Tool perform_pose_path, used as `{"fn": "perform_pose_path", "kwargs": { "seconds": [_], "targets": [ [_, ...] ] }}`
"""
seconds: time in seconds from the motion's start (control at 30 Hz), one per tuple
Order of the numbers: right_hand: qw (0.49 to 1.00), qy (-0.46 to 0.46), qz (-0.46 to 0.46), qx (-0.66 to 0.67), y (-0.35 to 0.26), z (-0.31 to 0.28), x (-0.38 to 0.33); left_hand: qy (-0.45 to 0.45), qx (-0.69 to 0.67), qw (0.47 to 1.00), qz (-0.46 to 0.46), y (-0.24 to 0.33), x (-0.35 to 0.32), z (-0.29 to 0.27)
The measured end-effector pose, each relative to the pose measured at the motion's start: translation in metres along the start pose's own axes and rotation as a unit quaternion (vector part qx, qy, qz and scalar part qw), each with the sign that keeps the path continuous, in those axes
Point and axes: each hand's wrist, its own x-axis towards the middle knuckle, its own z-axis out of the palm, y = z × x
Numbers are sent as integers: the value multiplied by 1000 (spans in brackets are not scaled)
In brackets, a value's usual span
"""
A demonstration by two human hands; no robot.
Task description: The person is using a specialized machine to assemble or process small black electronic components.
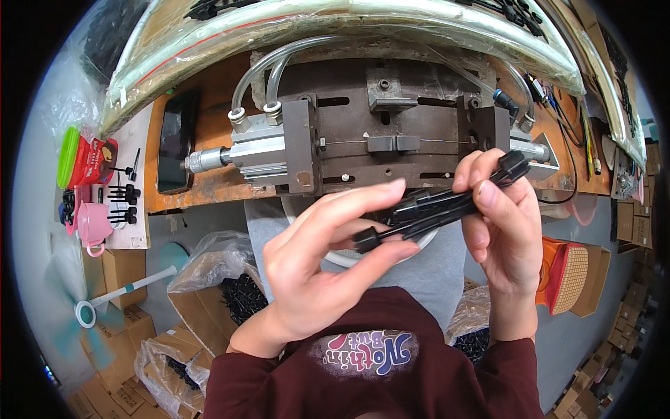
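Observation:
My right hand (504, 223) grips a bundle of slim black plastic rods with wider heads (447, 204), thumb pressed against its right end. The bundle slants across the front of the bench, heads showing at both ends. My left hand (314, 248) curls loosely about the left end, its index finger and thumb apart with a black head between them. Some left fingers are hidden behind the rods. Beyond the hands is a dark metal fixture (349, 157) with a thin rod and a small grey block (393, 144) at its middle.
Silver cylinders with clear hoses (241, 87) flank the fixture. A phone (176, 140) lies left on the wooden bench (209, 195). A pink cup (94, 223) and a turning fan (85, 314) stand farther left. Boxes of black parts (243, 297) sit below; an orange stool (562, 276) is right.

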Motion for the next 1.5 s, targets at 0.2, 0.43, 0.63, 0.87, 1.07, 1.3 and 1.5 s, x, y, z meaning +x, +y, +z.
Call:
{"fn": "perform_pose_path", "kwargs": {
  "seconds": [0.2,0.43,0.63,0.87,1.07,1.3,1.5],
  "targets": [
    [994,67,-78,-39,-4,-10,-1,-18,-88,996,-27,3,-8,-28],
    [988,85,-132,-12,-9,-24,-2,-31,56,998,11,3,-4,-20],
    [989,80,-122,-17,-4,-30,-4,7,240,966,98,-23,6,2],
    [992,63,-103,-20,0,-34,-5,-45,449,873,183,-32,16,13],
    [993,76,-88,-12,-1,-26,-4,-61,475,857,189,-30,23,13],
    [999,29,-33,27,3,-14,-9,-59,204,965,152,-11,29,6],
    [999,21,-18,34,1,-13,-6,-95,150,968,176,8,20,-3]
  ]
}}
